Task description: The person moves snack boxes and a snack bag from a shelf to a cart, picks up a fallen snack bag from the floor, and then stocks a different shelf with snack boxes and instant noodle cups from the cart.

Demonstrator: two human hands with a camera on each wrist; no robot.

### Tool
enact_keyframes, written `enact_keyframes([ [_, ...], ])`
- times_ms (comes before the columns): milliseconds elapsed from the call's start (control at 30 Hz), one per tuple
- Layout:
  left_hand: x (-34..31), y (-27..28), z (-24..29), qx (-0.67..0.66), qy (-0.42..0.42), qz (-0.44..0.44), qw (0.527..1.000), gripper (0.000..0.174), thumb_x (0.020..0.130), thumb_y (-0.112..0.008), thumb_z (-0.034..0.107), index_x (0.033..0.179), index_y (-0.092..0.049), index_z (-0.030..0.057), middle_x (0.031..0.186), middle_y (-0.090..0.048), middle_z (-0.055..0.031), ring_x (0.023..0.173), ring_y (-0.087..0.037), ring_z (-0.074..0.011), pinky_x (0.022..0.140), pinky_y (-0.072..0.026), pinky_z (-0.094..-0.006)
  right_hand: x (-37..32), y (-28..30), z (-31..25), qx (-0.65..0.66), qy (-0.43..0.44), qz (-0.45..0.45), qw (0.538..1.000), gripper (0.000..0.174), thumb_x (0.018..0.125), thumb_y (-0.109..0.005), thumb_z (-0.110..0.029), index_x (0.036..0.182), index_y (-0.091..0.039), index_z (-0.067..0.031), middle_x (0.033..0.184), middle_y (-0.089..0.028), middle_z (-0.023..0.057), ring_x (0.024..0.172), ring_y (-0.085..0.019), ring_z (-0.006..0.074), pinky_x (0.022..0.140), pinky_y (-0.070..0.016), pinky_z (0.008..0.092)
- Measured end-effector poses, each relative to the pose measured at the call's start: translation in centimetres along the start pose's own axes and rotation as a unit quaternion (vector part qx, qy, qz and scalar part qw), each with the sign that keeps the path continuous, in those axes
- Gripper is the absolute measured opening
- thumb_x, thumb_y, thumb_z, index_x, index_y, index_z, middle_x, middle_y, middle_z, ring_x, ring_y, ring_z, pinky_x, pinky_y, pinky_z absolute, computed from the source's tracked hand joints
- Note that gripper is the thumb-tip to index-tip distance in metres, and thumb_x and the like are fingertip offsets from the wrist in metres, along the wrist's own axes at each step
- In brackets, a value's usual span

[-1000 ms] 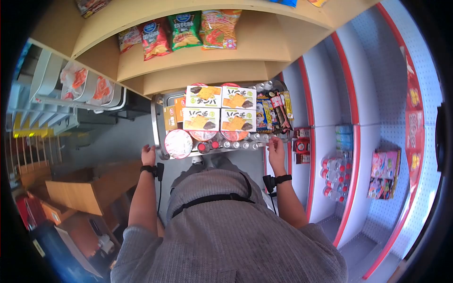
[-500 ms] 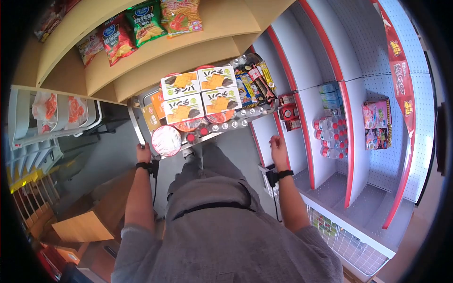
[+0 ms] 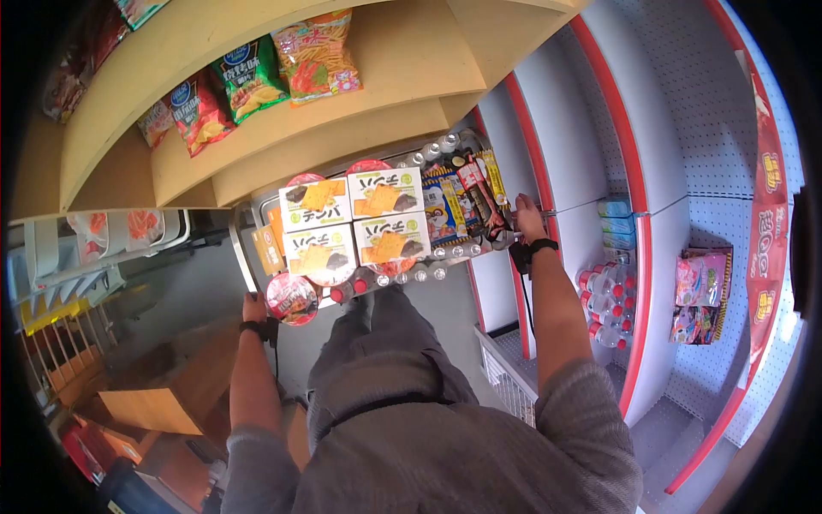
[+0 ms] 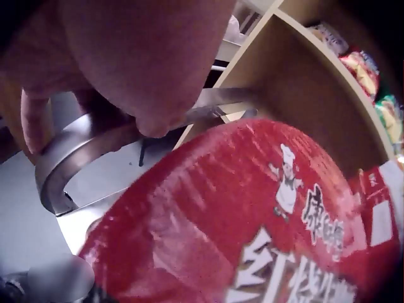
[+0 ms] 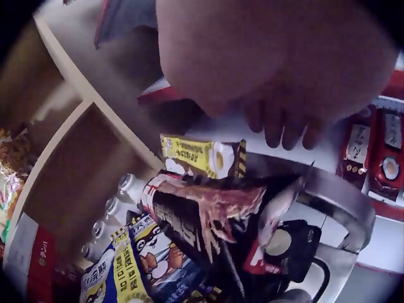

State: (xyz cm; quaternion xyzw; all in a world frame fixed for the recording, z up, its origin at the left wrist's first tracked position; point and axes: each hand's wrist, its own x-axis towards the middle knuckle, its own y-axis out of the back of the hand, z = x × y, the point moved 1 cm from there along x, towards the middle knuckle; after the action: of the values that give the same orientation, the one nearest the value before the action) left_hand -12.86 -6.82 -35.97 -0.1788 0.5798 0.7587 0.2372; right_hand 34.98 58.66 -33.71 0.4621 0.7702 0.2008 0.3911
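Observation:
A metal cart [image 3: 243, 257] loaded with snacks and drinks stands in front of the person. The left hand [image 3: 253, 307] grips the curved metal handle [image 4: 82, 145] at the cart's left end, thumb on the near side and fingers beyond. Close by lies a red instant noodle bowl [image 4: 189, 221], round-lidded. At the opposite end, the right hand [image 3: 529, 218] hovers by the other handle [image 5: 344, 202], its fingers [image 5: 290, 129] extended and holding nothing. Black snack packets [image 5: 208, 214] and a yellow packet [image 5: 199, 154] lie beneath it. Several white cracker boxes [image 3: 318, 255] are stacked mid-cart.
A wooden shelf [image 3: 394, 77] with chip bags [image 3: 248, 77] rises beyond the cart. White shelving with red edges [image 3: 634, 171] runs along the right, holding water bottles [image 3: 606, 295] and pink packs [image 3: 698, 295]. A wire basket [image 3: 509, 377] sits low at the right.
The right hand has reached forward to the cart's right end. The left hand, earlier beside the left end, now grips its handle. The head view has turned and shifted.

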Motion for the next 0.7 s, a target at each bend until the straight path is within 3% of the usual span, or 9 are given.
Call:
enact_keyframes([
  [33, -0.1, -0.1, -0.2, -0.008, 0.002, -0.005, 1.000, 0.042, 0.098, -0.059, 0.033, 0.117, -0.059, -0.0045, 0.106, -0.070, -0.0259, 0.100, -0.068, -0.0433, 0.089, -0.0515, -0.0484, 0.1, -0.2, -0.7, -0.021, 0.008, -0.038, 0.999, 0.057, 0.104, -0.042, -0.040, 0.138, -0.053, 0.0048, 0.138, -0.059, 0.0271, 0.124, -0.060, 0.0383, 0.106, -0.0452, 0.0413],
  [100, 0.4, 0.1, 0.0, -0.018, 0.002, -0.009, 1.000, 0.042, 0.098, -0.058, 0.033, 0.116, -0.060, -0.0050, 0.106, -0.070, -0.0265, 0.101, -0.067, -0.0439, 0.089, -0.0515, -0.0490, -0.9, -1.1, -2.7, -0.114, 0.061, -0.034, 0.991, 0.061, 0.106, -0.034, -0.044, 0.136, -0.056, 0.0041, 0.127, -0.064, 0.0261, 0.113, -0.064, 0.0370, 0.100, -0.0454, 0.0410],
  [167, 0.2, 0.3, 0.3, -0.004, 0.008, -0.014, 1.000, 0.041, 0.099, -0.056, 0.033, 0.112, -0.062, -0.0059, 0.106, -0.070, -0.0275, 0.103, -0.067, -0.0441, 0.089, -0.0515, -0.0495, -1.8, -1.7, -3.6, 0.072, -0.061, -0.054, 0.994, 0.062, 0.105, -0.035, -0.046, 0.129, -0.062, 0.0047, 0.126, -0.066, 0.0267, 0.119, -0.061, 0.0389, 0.103, -0.0431, 0.0425],
  [200, 0.6, 0.0, -0.3, -0.037, 0.006, -0.025, 0.999, 0.041, 0.099, -0.055, 0.032, 0.110, -0.063, -0.0069, 0.106, -0.070, -0.0285, 0.104, -0.067, -0.0446, 0.090, -0.0512, -0.0497, -1.7, -1.8, -3.2, 0.035, -0.077, -0.029, 0.996, 0.065, 0.105, -0.035, -0.049, 0.125, -0.064, 0.0057, 0.121, -0.067, 0.0275, 0.121, -0.060, 0.0396, 0.104, -0.0423, 0.0428],
  [333, 1.4, -0.4, -1.9, -0.066, 0.003, -0.002, 0.998, 0.042, 0.098, -0.055, 0.032, 0.112, -0.063, -0.0071, 0.107, -0.070, -0.0291, 0.104, -0.067, -0.0451, 0.090, -0.0510, -0.0496, -0.9, -2.5, -1.4, 0.018, -0.099, -0.051, 0.994, 0.068, 0.105, -0.035, -0.052, 0.129, -0.062, 0.0056, 0.125, -0.065, 0.0291, 0.125, -0.058, 0.0409, 0.106, -0.0412, 0.0425],
  [400, 2.8, -1.0, -3.5, 0.030, -0.073, -0.037, 0.996, 0.043, 0.098, -0.055, 0.032, 0.114, -0.063, -0.0073, 0.108, -0.070, -0.0291, 0.104, -0.066, -0.0459, 0.091, -0.0510, -0.0496, -1.8, -1.9, -3.4, -0.055, -0.073, -0.038, 0.995, 0.076, 0.104, -0.027, -0.058, 0.141, -0.053, 0.0032, 0.134, -0.058, 0.0339, 0.131, -0.051, 0.0471, 0.112, -0.0370, 0.0465],
  [533, 3.8, -1.1, -4.6, 0.076, -0.092, -0.034, 0.992, 0.044, 0.098, -0.055, 0.033, 0.115, -0.063, -0.0070, 0.110, -0.069, -0.0295, 0.106, -0.066, -0.0459, 0.092, -0.0506, -0.0493, -2.9, -2.3, -3.9, -0.015, -0.087, -0.032, 0.996, 0.081, 0.104, -0.024, -0.062, 0.142, -0.051, 0.0037, 0.135, -0.055, 0.0365, 0.131, -0.050, 0.0500, 0.113, -0.0363, 0.0482],
  [600, 1.2, 0.3, -0.7, -0.033, 0.016, -0.030, 0.999, 0.043, 0.098, -0.055, 0.033, 0.115, -0.063, -0.0063, 0.111, -0.069, -0.0297, 0.109, -0.065, -0.0458, 0.092, -0.0500, -0.0498, -0.8, -4.1, -0.5, -0.032, -0.065, -0.025, 0.997, 0.081, 0.104, -0.023, -0.062, 0.141, -0.052, 0.0044, 0.136, -0.054, 0.0372, 0.131, -0.049, 0.0501, 0.112, -0.0369, 0.0491],
  [700, 1.0, 0.5, -0.5, 0.005, -0.008, -0.022, 1.000, 0.041, 0.099, -0.054, 0.032, 0.114, -0.063, -0.0057, 0.110, -0.069, -0.0294, 0.109, -0.065, -0.0452, 0.092, -0.0499, -0.0500, -1.8, -3.2, -2.7, -0.047, -0.092, -0.037, 0.994, 0.081, 0.104, -0.023, -0.061, 0.139, -0.054, 0.0042, 0.136, -0.055, 0.0365, 0.133, -0.049, 0.0476, 0.112, -0.0370, 0.0484],
])
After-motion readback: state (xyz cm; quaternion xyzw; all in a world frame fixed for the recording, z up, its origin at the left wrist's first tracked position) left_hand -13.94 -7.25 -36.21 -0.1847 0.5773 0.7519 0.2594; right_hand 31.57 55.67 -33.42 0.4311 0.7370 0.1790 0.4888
